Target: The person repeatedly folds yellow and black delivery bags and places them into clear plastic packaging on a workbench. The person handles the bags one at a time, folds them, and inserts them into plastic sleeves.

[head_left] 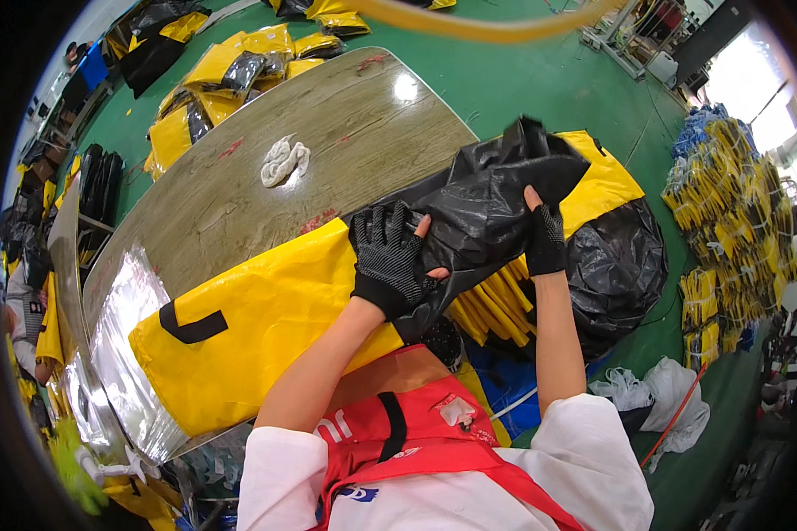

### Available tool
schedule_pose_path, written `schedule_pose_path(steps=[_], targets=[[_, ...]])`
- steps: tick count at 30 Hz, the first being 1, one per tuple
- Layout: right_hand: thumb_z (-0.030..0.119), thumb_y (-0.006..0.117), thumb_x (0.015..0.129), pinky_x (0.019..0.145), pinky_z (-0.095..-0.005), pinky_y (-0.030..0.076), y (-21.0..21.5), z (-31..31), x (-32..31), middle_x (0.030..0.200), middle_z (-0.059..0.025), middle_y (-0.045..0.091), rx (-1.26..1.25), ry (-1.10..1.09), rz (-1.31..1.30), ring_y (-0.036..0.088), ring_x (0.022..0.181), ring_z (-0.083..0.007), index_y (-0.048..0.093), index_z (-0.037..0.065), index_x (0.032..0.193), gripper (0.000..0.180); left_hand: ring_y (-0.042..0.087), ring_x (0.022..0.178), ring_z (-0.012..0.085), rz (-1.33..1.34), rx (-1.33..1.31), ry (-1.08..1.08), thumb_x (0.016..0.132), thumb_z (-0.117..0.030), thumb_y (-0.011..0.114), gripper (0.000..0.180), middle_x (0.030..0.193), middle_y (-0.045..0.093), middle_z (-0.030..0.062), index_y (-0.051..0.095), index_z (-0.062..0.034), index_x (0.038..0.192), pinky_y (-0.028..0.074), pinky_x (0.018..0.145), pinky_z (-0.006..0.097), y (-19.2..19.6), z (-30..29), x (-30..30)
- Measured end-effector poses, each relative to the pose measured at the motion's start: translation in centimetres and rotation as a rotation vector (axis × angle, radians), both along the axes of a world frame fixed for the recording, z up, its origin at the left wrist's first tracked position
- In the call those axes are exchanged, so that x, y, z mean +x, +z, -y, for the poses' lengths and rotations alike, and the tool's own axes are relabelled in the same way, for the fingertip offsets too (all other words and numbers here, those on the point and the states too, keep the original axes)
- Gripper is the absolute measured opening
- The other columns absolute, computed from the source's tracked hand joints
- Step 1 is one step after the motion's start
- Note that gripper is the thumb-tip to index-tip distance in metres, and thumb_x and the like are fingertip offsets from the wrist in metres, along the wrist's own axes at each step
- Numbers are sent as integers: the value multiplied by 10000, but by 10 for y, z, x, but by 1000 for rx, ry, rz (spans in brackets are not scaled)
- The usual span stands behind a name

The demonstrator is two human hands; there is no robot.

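Presently: yellow-and-black coated-fabric piece [257, 305], centre of frame, partly over wood-grain table [354, 115] | left hand [388, 257]: gloved, fingers slightly apart, laid on fabric | right hand [547, 237]: thumb atop black section [491, 199], other fingers hidden, clamping untellable | advisable: anchor left palm, smooth creases evenly.

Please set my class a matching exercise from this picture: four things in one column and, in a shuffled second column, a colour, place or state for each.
Things
1. Left hand
2. White cloth
3. Apron
4. Floor

Descriptions
A. Red, worn over a white top
B. Green, beyond the table
C. Gloved, laid on the black-and-yellow material
D. Crumpled, lying on the tabletop

Right pairs: 1-C; 2-D; 3-A; 4-B
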State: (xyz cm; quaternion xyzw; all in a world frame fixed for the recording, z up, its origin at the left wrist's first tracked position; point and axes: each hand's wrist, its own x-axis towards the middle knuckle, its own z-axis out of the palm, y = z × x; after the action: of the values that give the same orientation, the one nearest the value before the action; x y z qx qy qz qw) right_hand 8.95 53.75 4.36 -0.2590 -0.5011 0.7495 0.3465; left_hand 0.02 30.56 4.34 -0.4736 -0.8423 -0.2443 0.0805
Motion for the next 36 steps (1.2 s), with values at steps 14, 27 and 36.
schedule_pose_path(steps=[14,27,36], targets=[[398,634,697,955,-554,272,47,224,-18,1191,-145,469,1735,611,193,384,1171,-356,504,168,1211,579,465,1139,263,110,-38,-142,842,-263,528,401,1193,527,109,515,-69,1193,329,996,379,-5,144,24],[373,539,788,1051,-548,162,5,299,-51,1274,-170,446,1730,763,299,346,1251,-329,455,29,1238,573,537,1084,280,1231,735,811,874,-416,543,653,1222,524,139,331,-6,1337,439,886,362,-14,454,1],[260,366,910,1039,-615,69,-37,339,-28,1426,-188,269,1684,499,333,198,1334,-371,367,51,1331,470,551,1049,267,1238,1057,380,755,-149,622,574,1167,546,136,411,-21,1274,450,903,368,94,316,45]])
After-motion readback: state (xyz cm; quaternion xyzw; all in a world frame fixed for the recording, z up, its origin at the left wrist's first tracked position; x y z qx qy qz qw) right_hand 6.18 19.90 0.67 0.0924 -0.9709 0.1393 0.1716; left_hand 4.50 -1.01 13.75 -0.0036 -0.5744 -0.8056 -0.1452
